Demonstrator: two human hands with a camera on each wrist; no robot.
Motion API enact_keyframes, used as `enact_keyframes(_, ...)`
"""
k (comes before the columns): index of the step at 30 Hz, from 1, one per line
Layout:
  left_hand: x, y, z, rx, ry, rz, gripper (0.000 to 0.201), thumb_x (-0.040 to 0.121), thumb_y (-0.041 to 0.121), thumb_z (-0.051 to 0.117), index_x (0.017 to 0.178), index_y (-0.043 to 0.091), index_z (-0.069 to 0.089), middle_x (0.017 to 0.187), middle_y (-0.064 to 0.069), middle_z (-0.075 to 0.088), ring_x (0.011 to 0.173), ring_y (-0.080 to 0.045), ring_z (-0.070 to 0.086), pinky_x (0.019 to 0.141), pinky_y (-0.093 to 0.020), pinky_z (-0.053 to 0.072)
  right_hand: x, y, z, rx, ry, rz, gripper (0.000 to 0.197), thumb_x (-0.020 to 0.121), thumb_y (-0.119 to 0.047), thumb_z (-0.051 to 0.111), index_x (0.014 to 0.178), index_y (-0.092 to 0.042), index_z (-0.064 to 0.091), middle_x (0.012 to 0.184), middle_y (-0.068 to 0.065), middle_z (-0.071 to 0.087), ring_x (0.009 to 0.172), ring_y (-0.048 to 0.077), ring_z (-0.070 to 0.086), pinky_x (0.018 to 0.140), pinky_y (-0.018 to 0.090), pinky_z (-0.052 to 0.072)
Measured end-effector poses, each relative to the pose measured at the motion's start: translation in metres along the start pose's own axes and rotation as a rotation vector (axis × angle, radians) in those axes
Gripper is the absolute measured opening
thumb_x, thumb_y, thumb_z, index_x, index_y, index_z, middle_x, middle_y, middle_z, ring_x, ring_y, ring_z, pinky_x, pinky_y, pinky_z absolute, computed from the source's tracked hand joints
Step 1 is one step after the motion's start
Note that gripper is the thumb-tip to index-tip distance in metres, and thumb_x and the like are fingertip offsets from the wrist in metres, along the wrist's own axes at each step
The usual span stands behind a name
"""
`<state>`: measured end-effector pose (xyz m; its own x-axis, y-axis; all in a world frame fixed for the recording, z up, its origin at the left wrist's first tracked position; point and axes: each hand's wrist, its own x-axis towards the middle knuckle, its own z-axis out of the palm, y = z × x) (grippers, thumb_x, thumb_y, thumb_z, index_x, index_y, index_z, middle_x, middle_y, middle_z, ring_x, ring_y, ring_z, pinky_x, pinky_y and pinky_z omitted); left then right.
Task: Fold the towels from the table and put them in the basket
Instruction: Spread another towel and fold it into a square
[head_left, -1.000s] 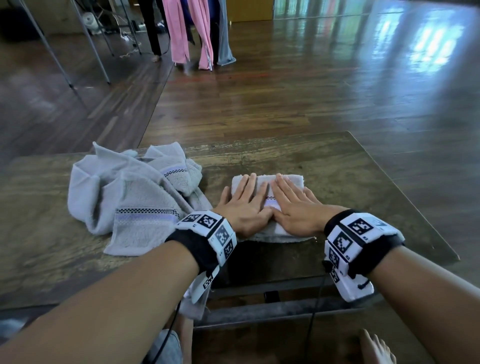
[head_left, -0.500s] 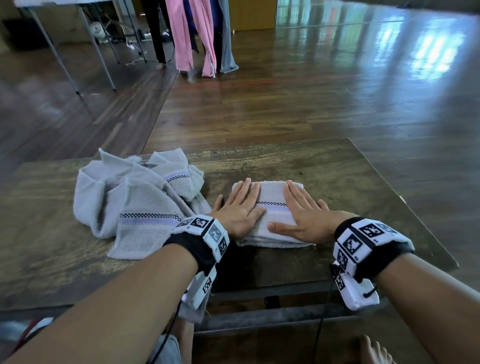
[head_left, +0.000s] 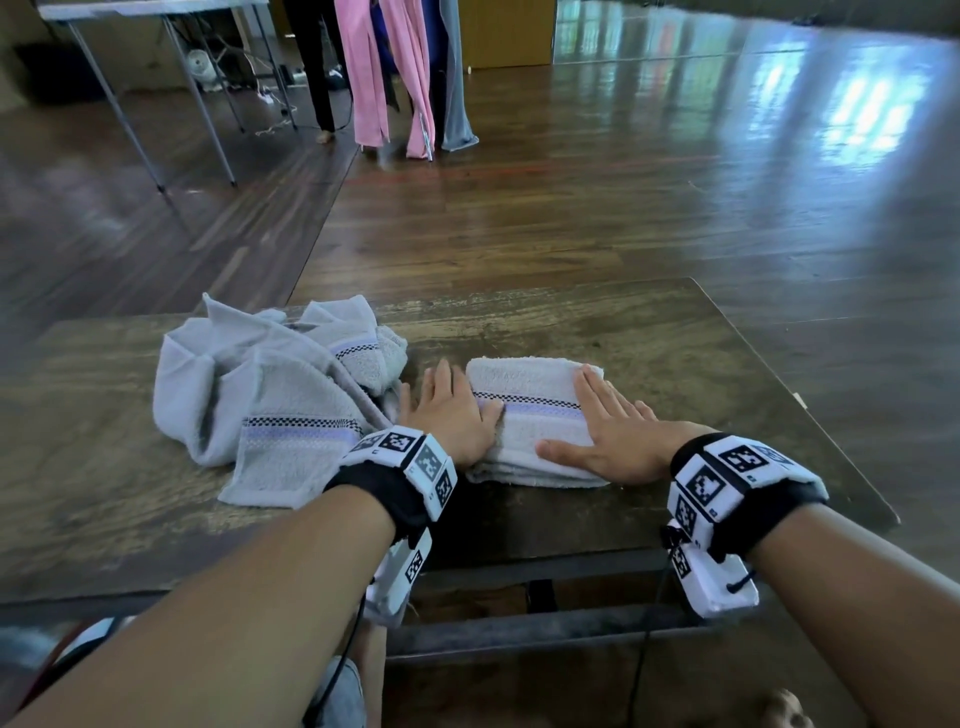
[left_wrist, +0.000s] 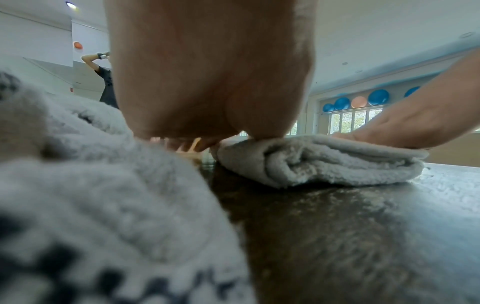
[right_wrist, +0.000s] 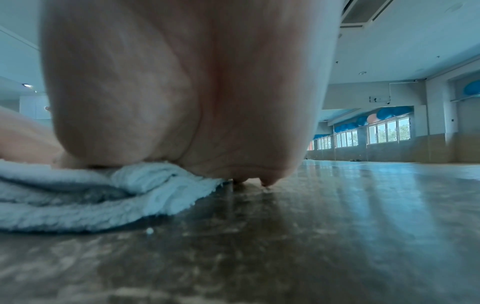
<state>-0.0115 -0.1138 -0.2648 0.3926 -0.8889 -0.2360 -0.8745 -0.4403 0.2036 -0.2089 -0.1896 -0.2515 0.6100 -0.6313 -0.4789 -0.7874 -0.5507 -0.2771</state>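
Head view: 1 folded towel (head_left: 530, 415) on surface (head_left: 675, 353), near centre. Left hand (head_left: 449, 415) & right hand (head_left: 615, 436) spread flat, pressing its L/R ends. Crumpled towels (head_left: 270, 384) to the left, unfolded. Basket not in view; nothing binned yet, I'd judge.

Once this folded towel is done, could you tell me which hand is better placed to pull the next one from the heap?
Probably the left hand: it lies beside the crumpled towels; the right hand is farther.
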Motion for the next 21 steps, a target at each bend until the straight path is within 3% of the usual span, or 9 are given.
enact_keyframes(3, -0.001, 0.003, -0.003, 0.023, 0.153, -0.046, 0.059, 0.092, 0.056, 0.038, 0.124, 0.009, 0.054, 0.143, -0.018, 0.038, 0.133, -0.037, 0.036, 0.112, -0.049, 0.023, -0.002, -0.001, -0.002, 0.0, 0.045, -0.022, 0.114, 0.083, -0.084, 0.036, 0.158, -0.017, -0.019, 0.165, -0.007, -0.025, 0.155, 0.023, -0.006, 0.125, 0.046, 0.006)
enact_keyframes(7, -0.002, 0.01, -0.011, -0.101, 0.177, -0.068, 0.035, 0.082, 0.049, 0.056, 0.084, 0.014, 0.054, 0.127, -0.017, 0.05, 0.12, -0.037, 0.046, 0.104, -0.05, 0.033, -0.003, 0.006, -0.013, 0.086, 0.151, -0.07, 0.094, 0.088, -0.07, 0.052, 0.158, -0.018, 0.016, 0.155, -0.003, 0.015, 0.144, 0.025, 0.026, 0.118, 0.044, 0.028)
enact_keyframes(9, -0.005, 0.012, -0.017, -0.237, 0.198, -0.043, 0.03, 0.077, 0.041, 0.064, 0.072, 0.014, 0.05, 0.106, -0.012, 0.061, 0.106, -0.035, 0.057, 0.093, -0.045, 0.046, -0.004, 0.012, -0.019, 0.14, 0.168, -0.076, 0.08, 0.091, -0.062, 0.057, 0.152, -0.018, 0.029, 0.145, -0.002, 0.025, 0.128, 0.02, 0.043, 0.111, 0.037, 0.035)
enact_keyframes(11, -0.007, 0.016, -0.023, -0.366, 0.223, -0.001, 0.024, 0.075, 0.032, 0.067, 0.075, 0.011, 0.055, 0.085, -0.007, 0.063, 0.087, -0.03, 0.063, 0.076, -0.041, 0.054, -0.005, 0.016, -0.021, 0.171, 0.198, -0.076, 0.075, 0.091, -0.058, 0.06, 0.147, -0.017, 0.033, 0.139, -0.001, 0.029, 0.116, 0.017, 0.049, 0.102, 0.031, 0.038)
enact_keyframes(12, -0.008, 0.019, -0.026, -0.407, 0.222, 0.009, 0.024, 0.075, 0.03, 0.067, 0.081, 0.009, 0.058, 0.084, -0.007, 0.063, 0.084, -0.028, 0.063, 0.074, -0.041, 0.055, -0.004, 0.017, -0.021, 0.176, 0.22, -0.064, 0.075, 0.09, -0.057, 0.062, 0.146, -0.016, 0.032, 0.138, 0.0, 0.031, 0.114, 0.018, 0.05, 0.099, 0.031, 0.039)
enact_keyframes(15, -0.01, 0.027, -0.034, -0.525, 0.2, 0.049, 0.029, 0.078, 0.029, 0.065, 0.1, 0.01, 0.061, 0.096, -0.006, 0.067, 0.09, -0.025, 0.063, 0.081, -0.041, 0.055, -0.002, 0.021, -0.02, 0.204, 0.287, -0.001, 0.078, 0.088, -0.061, 0.062, 0.139, -0.01, 0.035, 0.138, 0.008, 0.041, 0.114, 0.023, 0.054, 0.094, 0.037, 0.046)
enact_keyframes(17, -0.012, 0.031, -0.038, -0.607, 0.171, 0.094, 0.033, 0.08, 0.027, 0.064, 0.111, 0.015, 0.061, 0.103, -0.003, 0.067, 0.096, -0.022, 0.064, 0.086, -0.039, 0.054, -0.001, 0.022, -0.022, 0.251, 0.327, 0.035, 0.082, 0.086, -0.068, 0.059, 0.135, -0.005, 0.038, 0.132, 0.011, 0.054, 0.104, 0.022, 0.06, 0.083, 0.038, 0.05)
enact_keyframes(19, -0.015, 0.034, -0.042, -0.691, 0.158, 0.129, 0.032, 0.081, 0.023, 0.066, 0.112, 0.018, 0.061, 0.102, -0.001, 0.067, 0.095, -0.018, 0.064, 0.084, -0.036, 0.054, 0.0, 0.022, -0.026, 0.351, 0.357, 0.063, 0.088, 0.084, -0.075, 0.054, 0.136, -0.005, 0.039, 0.119, 0.011, 0.063, 0.092, 0.019, 0.065, 0.07, 0.035, 0.051)
enact_keyframes(21, -0.017, 0.034, -0.045, -0.803, 0.142, 0.166, 0.025, 0.081, 0.017, 0.07, 0.103, 0.018, 0.059, 0.097, 0.0, 0.067, 0.089, -0.016, 0.063, 0.077, -0.031, 0.053, 0.001, 0.025, -0.029, 0.482, 0.368, 0.07, 0.098, 0.079, -0.081, 0.053, 0.135, -0.001, 0.043, 0.108, 0.012, 0.068, 0.088, 0.022, 0.069, 0.072, 0.04, 0.057)
